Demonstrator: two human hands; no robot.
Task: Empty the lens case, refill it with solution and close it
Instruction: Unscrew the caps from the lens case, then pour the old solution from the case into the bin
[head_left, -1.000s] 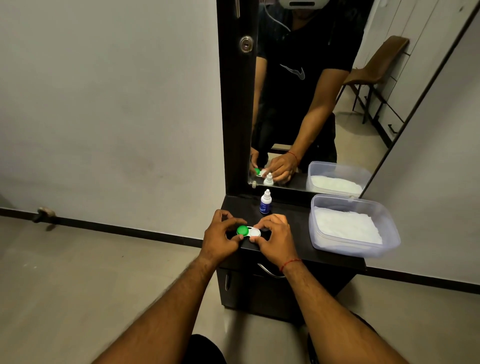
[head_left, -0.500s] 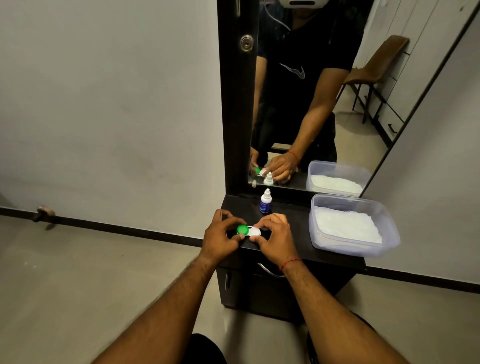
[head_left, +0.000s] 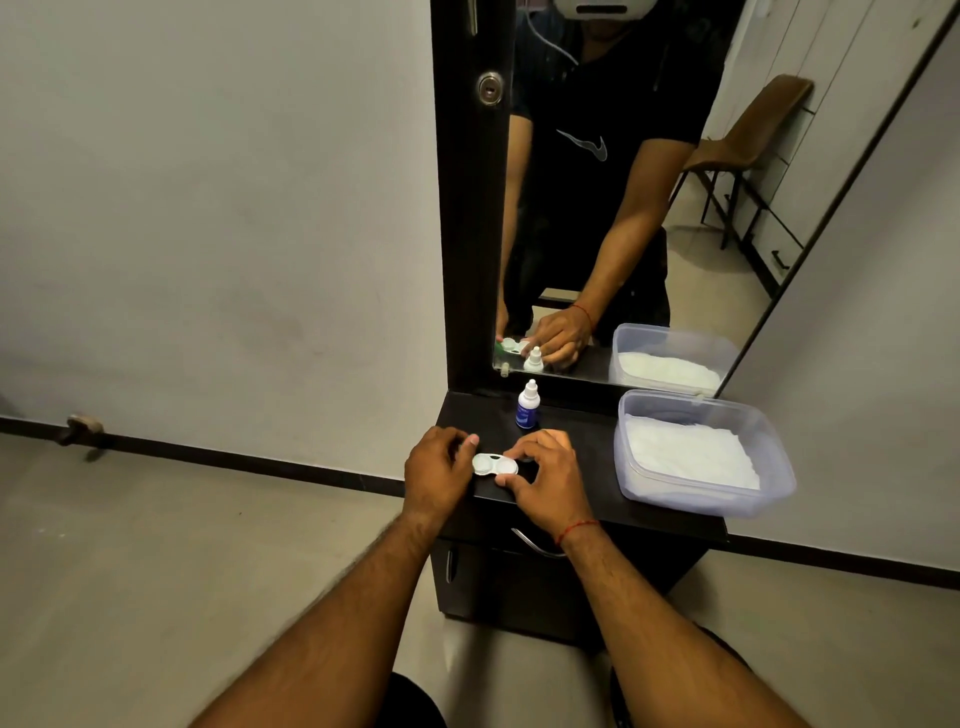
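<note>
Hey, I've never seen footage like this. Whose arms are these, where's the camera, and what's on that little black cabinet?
No machine here: these are a person's two bare arms, filmed by one camera worn on their head, looking down. The mirror ahead reflects that person. On the black cabinet top stand a small solution bottle and a clear plastic tub with something white inside. The right hand pinches one end of a pale lens case. The left hand is curled at the other end; the mirror shows a green cap at its fingers, apparently off the case.
</note>
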